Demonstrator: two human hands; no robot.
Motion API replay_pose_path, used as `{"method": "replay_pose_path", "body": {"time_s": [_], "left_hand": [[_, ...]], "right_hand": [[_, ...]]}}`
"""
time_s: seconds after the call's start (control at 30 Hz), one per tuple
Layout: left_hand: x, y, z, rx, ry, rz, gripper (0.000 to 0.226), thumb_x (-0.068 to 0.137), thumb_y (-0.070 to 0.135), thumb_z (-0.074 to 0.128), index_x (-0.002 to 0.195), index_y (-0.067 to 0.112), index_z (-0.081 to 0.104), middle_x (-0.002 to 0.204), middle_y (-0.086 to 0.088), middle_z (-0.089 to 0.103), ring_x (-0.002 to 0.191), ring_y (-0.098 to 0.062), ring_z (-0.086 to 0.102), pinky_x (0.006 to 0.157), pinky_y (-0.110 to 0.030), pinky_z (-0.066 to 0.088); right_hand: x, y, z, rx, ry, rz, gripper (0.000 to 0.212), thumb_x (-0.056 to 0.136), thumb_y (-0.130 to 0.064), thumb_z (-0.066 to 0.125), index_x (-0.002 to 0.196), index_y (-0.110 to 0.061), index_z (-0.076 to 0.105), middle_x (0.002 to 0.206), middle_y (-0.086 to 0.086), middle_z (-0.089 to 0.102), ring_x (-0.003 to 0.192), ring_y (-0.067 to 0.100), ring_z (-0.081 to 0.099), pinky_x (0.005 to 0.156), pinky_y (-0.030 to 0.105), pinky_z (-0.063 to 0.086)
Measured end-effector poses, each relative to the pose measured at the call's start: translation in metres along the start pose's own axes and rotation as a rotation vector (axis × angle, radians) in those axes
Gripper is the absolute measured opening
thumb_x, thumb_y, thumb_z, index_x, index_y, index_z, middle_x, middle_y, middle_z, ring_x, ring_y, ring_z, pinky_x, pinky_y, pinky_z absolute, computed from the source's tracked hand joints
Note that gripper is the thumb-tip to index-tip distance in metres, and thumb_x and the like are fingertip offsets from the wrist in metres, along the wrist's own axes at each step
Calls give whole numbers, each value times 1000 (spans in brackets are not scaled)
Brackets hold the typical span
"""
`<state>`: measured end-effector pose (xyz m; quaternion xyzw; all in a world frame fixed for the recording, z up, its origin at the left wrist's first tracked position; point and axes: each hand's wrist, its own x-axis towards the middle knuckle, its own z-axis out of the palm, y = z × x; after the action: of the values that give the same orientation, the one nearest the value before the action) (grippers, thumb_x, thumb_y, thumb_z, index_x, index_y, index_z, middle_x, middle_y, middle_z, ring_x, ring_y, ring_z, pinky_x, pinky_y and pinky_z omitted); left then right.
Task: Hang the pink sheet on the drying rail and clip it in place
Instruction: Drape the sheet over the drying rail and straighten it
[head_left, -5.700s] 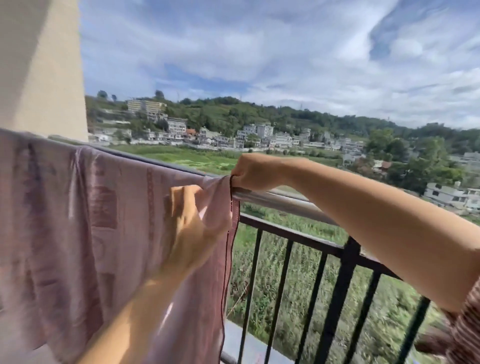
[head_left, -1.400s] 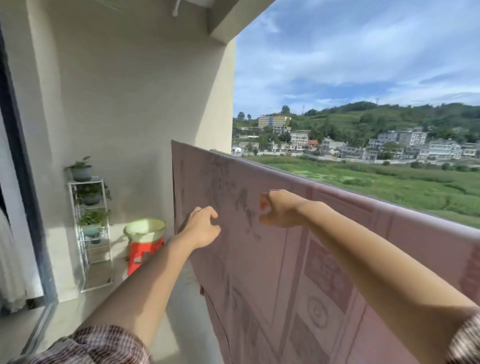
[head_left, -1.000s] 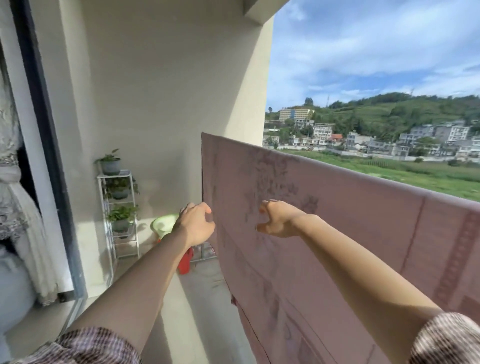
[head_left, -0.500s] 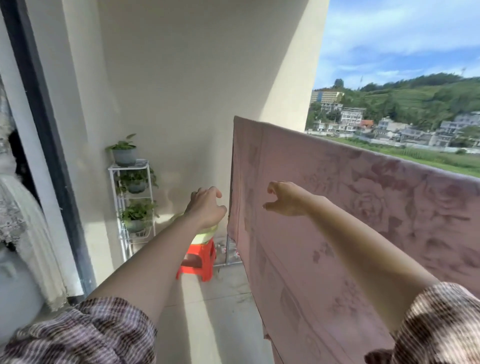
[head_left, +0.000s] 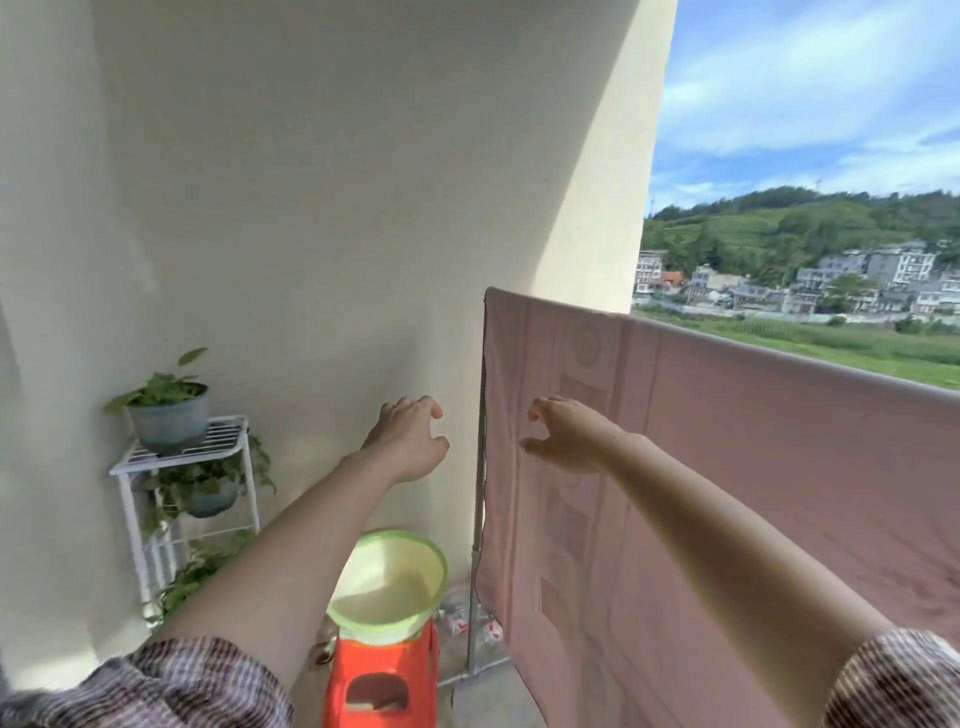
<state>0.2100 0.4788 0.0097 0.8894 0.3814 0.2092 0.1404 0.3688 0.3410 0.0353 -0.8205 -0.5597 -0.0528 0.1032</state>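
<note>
Between both empty hands hangs the pink sheet's (head_left: 727, 493) left edge.

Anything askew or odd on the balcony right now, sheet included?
Nothing stands out. The pink sheet hangs flat over the rail, its left edge straight. The basin sits level on the orange stool; both hands are empty. No clips visible yet.

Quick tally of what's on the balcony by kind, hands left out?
Pink sheet: 1
Potted plants, one on top of the rack, one on the shelf below: 2
White rack: 1
Basin: 1
Orange stool: 1
Clips: 0 visible
Total: 6
</note>
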Motion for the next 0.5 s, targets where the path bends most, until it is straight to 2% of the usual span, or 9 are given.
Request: {"method": "replay_pose_path", "body": {"time_s": [0.23,0.4,0.5], "left_hand": [[166,-51,23,-161,-62,5,43,87,23,51,129,18,47,136,-8,47,129,-26,37,101,-36,39],[274,-70,63,-284,-120,68,39,86,22,50,125,24,52,130,-4,52,118,-28,49,91,-35,46],[341,-73,86,-427,-166,60,38,86,22,53,124,22,55,131,-4,54,114,-26,55,93,-34,47]], "right_hand": [[159,11,12,-33,26,84,50,89,-33,57,133,-11,46,134,8,52,120,27,52,96,38,46],[261,33,15,-85,96,118,45,90,-33,57,130,-12,49,130,7,53,116,25,50,93,40,46],[321,48,17,-120,182,119,44,90,-32,56,129,-12,51,132,6,53,121,24,48,96,39,45]]}}
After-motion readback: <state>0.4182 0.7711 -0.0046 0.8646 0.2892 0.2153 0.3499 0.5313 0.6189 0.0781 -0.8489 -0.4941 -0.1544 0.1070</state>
